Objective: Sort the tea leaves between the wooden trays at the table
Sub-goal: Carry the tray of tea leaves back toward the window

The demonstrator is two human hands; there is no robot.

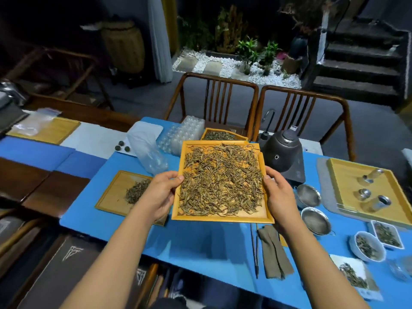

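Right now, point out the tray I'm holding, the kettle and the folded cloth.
held tray [219,217]: head view, near rim.
kettle [281,152]: head view, dark body.
folded cloth [273,250]: head view, middle of fabric.

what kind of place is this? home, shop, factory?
Most likely a tea room or tea shop, not a factory. A square wooden tray of loose dried tea leaves is held over a blue-covered table with a dark round kettle and round metal mesh strainers.
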